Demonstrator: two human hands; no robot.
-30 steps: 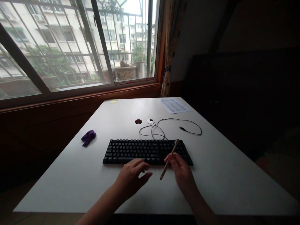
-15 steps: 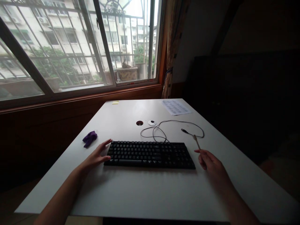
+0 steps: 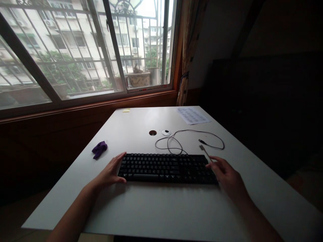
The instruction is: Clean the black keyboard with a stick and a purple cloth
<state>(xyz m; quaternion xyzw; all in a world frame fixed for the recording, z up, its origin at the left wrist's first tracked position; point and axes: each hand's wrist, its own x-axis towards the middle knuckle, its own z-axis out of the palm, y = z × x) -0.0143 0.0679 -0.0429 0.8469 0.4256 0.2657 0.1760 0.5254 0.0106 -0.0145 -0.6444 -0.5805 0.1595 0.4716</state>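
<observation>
From the head view, we see a black keyboard lying lengthwise along the near edge of the white desk, well in from both side edges. Our left hand grasps the keyboard's left end, fingertips at its far corner and thumb at its near corner. Our right hand pinches a small brush between thumb and fingers over the right end, its head pointing towards the desk's far edge. Behind the keyboard we find its looped cable, with the plug nearer the right edge. A purple cloth lies by the left edge, a yellow note near the far left corner and printed paper near the far right corner. Between those corners and the keyboard, we notice a round hole beside a white ring.
</observation>
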